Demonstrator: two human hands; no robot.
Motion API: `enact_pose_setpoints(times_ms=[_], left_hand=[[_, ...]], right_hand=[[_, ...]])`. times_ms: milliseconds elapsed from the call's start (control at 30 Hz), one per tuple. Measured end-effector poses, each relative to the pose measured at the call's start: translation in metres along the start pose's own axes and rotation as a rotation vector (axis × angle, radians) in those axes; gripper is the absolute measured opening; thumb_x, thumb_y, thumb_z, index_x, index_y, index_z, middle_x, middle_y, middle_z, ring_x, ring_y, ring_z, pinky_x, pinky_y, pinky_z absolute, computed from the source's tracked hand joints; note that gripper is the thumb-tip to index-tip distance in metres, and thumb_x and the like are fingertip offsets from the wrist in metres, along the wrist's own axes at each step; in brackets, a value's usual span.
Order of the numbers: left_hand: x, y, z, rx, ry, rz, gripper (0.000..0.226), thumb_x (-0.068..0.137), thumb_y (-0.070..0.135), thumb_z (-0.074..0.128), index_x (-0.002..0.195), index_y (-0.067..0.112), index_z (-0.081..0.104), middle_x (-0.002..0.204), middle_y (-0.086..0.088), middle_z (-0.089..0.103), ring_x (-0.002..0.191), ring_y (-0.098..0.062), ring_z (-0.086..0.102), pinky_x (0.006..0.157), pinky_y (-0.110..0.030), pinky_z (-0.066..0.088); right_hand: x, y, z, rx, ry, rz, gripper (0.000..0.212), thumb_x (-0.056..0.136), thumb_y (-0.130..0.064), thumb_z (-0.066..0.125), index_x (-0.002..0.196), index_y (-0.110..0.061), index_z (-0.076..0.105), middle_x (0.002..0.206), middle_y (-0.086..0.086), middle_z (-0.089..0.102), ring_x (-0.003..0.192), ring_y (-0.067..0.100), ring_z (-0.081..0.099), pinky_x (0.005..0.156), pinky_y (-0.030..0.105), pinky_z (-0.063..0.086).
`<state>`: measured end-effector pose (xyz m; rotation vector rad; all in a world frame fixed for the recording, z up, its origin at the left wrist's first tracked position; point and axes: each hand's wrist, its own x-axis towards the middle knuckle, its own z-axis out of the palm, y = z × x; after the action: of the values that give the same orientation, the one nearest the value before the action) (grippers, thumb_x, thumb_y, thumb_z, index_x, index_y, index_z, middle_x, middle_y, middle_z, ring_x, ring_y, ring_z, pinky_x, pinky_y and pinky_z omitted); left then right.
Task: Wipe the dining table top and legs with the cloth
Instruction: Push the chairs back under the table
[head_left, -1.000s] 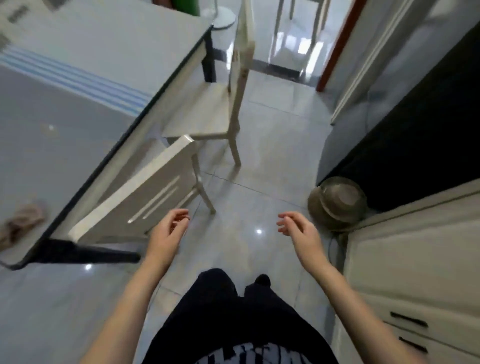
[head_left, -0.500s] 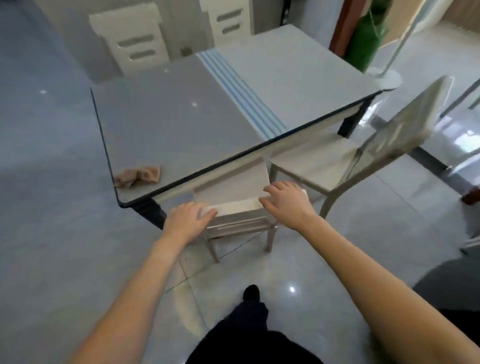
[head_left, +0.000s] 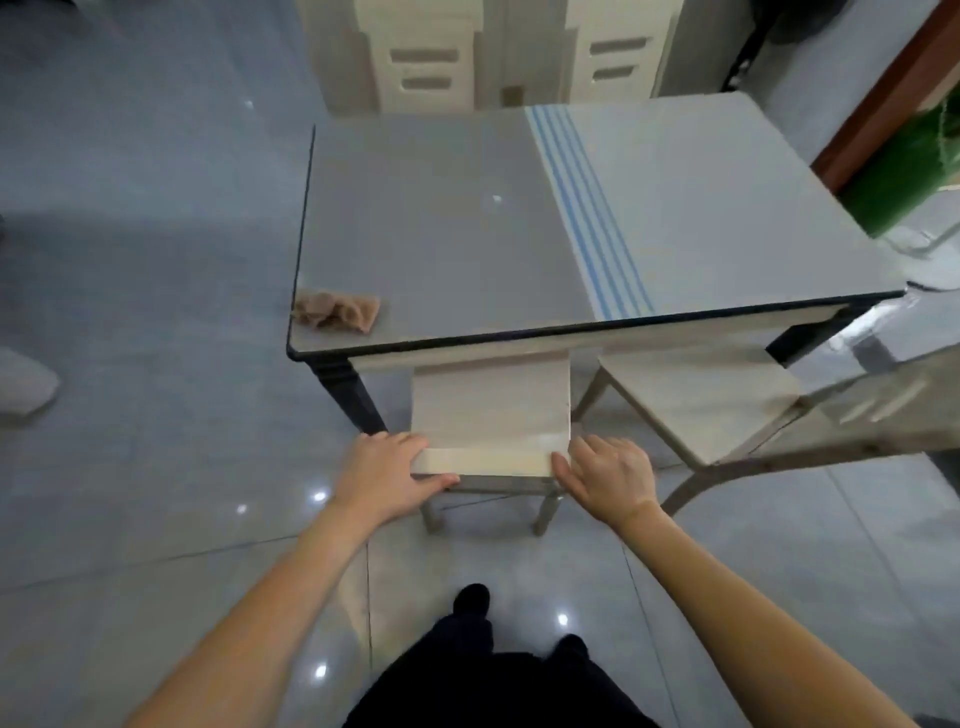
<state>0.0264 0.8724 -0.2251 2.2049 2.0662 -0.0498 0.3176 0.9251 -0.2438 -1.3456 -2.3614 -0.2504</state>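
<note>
Nearest, the left hand (head_left: 387, 478) and the right hand (head_left: 609, 477) each grip one end of the top rail of a pale chair (head_left: 491, 410), with fingers laid over the top and thumbs on its near face. The chair's seat reaches under the dining table (head_left: 441, 223). The crumpled tan cloth (head_left: 336, 310) lies on the tabletop's near left corner, well apart from both hands. A second chair (head_left: 696, 400) stands just to the right.
</note>
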Motion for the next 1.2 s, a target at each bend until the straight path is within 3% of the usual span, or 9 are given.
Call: enact_pose_setpoints(times_ms=[67,167,267,433,567,667,900,967,1200], left_hand=[[-0.014,0.009,0.003,-0.039,0.023,-0.062,0.080,0.068,0.090,0.019,0.099,0.029,0.061,0.099,0.007,0.068,0.093,-0.021,0.061,0.076,-0.032,0.042],[-0.033,0.025,0.005,-0.130,0.095,-0.149,0.073,0.076,0.083,0.020,0.094,0.027,0.064,0.089,0.006,0.069,0.087,-0.020,0.063,0.069,-0.031,0.041],[-0.040,0.044,0.002,-0.134,0.223,-0.239,0.056,0.086,0.066,0.029,0.073,0.023,0.062,0.066,0.002,0.065,0.065,-0.022,0.062,0.055,-0.027,0.030],[-0.029,0.061,0.004,-0.095,0.274,-0.487,0.053,0.088,0.042,0.036,0.055,0.012,0.064,0.046,-0.007,0.058,0.042,-0.031,0.055,0.043,-0.025,0.037],[-0.018,0.064,-0.005,-0.023,0.357,-0.512,0.046,0.082,0.029,0.038,0.042,0.012,0.055,0.038,-0.004,0.049,0.030,-0.024,0.037,0.047,-0.018,0.013],[-0.007,0.063,-0.009,-0.048,0.361,-0.532,0.046,0.080,0.029,0.036,0.040,0.014,0.050,0.038,0.004,0.034,0.034,-0.016,0.023,0.048,-0.017,0.001],[0.035,0.043,-0.002,-0.065,0.307,-0.536,0.046,0.082,0.031,0.036,0.044,0.015,0.057,0.040,0.005,0.041,0.034,-0.016,0.032,0.041,-0.017,0.010],[0.046,0.032,0.000,-0.061,0.268,-0.516,0.045,0.085,0.032,0.038,0.049,0.016,0.061,0.042,0.003,0.047,0.036,-0.014,0.039,0.038,-0.019,0.020],[0.088,0.004,-0.003,-0.077,0.243,-0.534,0.037,0.080,0.028,0.043,0.051,0.013,0.059,0.049,-0.001,0.054,0.044,-0.022,0.046,0.043,-0.023,0.030]], right_hand=[[-0.001,0.006,-0.003,0.016,-0.014,-0.043,0.060,0.100,-0.043,0.030,0.053,-0.013,0.053,0.047,0.005,0.050,0.039,0.029,0.049,0.042,0.027,0.033],[-0.003,0.013,-0.006,0.035,-0.037,-0.105,0.047,0.091,-0.039,0.046,0.052,-0.013,0.052,0.045,0.006,0.048,0.037,0.029,0.047,0.039,0.029,0.034],[-0.004,0.020,-0.002,0.069,-0.051,-0.136,0.047,0.091,-0.038,0.047,0.052,-0.013,0.051,0.046,0.006,0.048,0.037,0.029,0.047,0.038,0.030,0.034],[0.000,0.021,-0.001,0.098,-0.022,-0.135,0.043,0.083,-0.038,0.055,0.048,-0.014,0.049,0.043,0.006,0.046,0.037,0.029,0.047,0.038,0.028,0.034],[0.009,0.023,0.002,0.089,-0.005,-0.160,0.043,0.082,-0.038,0.056,0.047,-0.014,0.047,0.041,0.004,0.044,0.035,0.024,0.044,0.037,0.026,0.031],[0.020,0.030,0.008,0.106,0.010,-0.165,0.045,0.082,-0.038,0.057,0.046,-0.014,0.045,0.041,0.002,0.041,0.035,0.022,0.041,0.039,0.024,0.024],[0.057,0.043,0.030,0.106,0.023,-0.171,0.046,0.086,-0.038,0.053,0.047,-0.016,0.044,0.042,0.000,0.040,0.035,0.020,0.038,0.044,0.022,0.017],[0.067,0.042,0.037,0.098,0.019,-0.170,0.046,0.087,-0.039,0.053,0.048,-0.015,0.045,0.042,0.000,0.041,0.035,0.020,0.039,0.042,0.023,0.019],[0.107,0.044,0.059,0.063,-0.003,-0.152,0.048,0.090,-0.041,0.048,0.049,-0.015,0.050,0.043,0.000,0.045,0.034,0.021,0.041,0.036,0.023,0.029]])
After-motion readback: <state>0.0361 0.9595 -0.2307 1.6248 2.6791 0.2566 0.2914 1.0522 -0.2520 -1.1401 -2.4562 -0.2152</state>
